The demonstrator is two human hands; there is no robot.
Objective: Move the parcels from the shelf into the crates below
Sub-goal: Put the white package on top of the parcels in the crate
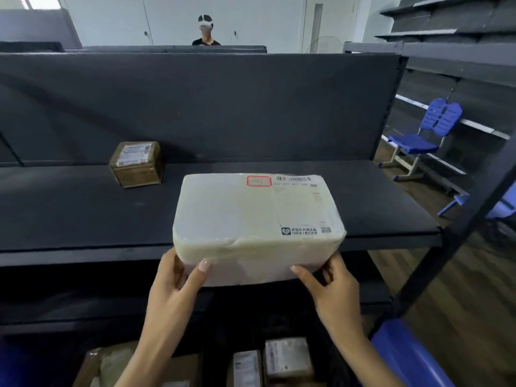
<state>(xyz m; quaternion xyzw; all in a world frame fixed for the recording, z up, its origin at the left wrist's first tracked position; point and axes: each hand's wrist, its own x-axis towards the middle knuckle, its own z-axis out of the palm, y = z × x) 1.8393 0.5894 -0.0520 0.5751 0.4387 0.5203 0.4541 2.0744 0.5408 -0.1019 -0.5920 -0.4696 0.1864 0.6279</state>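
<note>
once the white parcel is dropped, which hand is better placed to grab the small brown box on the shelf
Left. The brown box sits on the shelf's left side, nearer the left hand; the right hand would cross over. Both now hold the white parcel.

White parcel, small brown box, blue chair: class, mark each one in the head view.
White parcel (257,219), head view, middle of its top face.
Small brown box (136,164), head view, upper front edge.
Blue chair (413,143), head view, on its seat.

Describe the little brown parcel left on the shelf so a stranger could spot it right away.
On the long dark grey shelf, look left, near the back panel. The small brown cardboard cube parcel sits there alone with a white label on top, much smaller than the large white plastic-wrapped parcel.
</note>
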